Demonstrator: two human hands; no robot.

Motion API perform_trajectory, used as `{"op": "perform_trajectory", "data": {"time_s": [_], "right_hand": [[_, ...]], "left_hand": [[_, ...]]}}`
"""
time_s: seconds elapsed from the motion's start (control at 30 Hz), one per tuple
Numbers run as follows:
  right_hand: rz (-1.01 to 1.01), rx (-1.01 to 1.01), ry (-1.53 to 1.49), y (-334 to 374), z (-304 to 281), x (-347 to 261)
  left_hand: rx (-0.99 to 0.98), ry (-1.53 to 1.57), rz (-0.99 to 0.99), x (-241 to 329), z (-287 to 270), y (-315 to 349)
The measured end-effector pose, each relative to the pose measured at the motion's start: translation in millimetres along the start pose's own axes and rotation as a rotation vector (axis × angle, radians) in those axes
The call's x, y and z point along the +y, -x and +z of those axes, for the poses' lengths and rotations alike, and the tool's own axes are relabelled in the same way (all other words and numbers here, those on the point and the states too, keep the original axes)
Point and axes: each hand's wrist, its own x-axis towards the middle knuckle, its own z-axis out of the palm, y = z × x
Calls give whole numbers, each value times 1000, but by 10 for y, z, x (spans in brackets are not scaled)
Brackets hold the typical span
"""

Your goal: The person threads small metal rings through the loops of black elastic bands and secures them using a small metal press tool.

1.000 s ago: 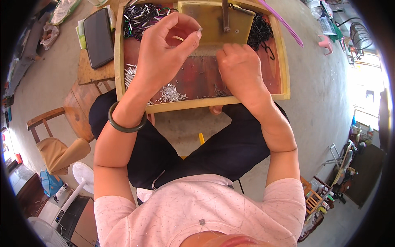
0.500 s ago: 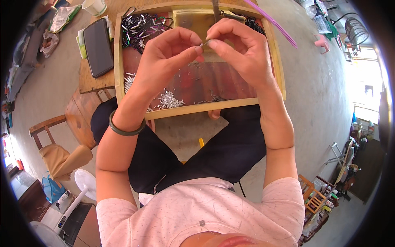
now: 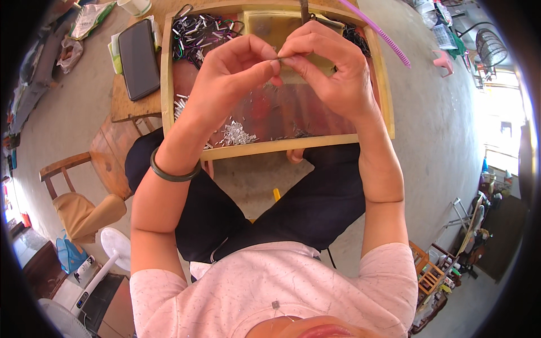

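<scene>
My left hand (image 3: 234, 76) and my right hand (image 3: 337, 70) meet over the far half of a shallow wooden tray (image 3: 282, 146). Thumb and forefinger of each are pinched together, tip against tip, on a tiny dark piece (image 3: 280, 59) too small to name. Below them, near the tray's front edge, lies a pile of small silvery tubes (image 3: 236, 134). More pale tubes (image 3: 180, 105) sit by the left wall, partly behind my left forearm. In the far left corner is a heap of dark and purple cords (image 3: 200, 34) with silvery ends.
A black phone (image 3: 139, 59) lies on the wooden table (image 3: 127, 104) left of the tray. A purple ribbed strip (image 3: 383, 39) sticks out over the far right corner. A wooden chair (image 3: 104, 160) stands at the left, with a white fan (image 3: 115, 248) nearer to me.
My fingertips have closed together; a small gap with a thin dark strand and a silvery bit showed between them before. The whole view has shifted slightly.
</scene>
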Motion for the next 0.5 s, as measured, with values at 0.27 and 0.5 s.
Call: {"op": "perform_trajectory", "data": {"time_s": [0.27, 0.5], "right_hand": [[117, 27, 42, 100, 135, -135], [282, -393, 473, 387, -23, -29]], "left_hand": [[78, -64, 27, -24, -14, -5], [152, -232, 101, 65, -66, 6]]}}
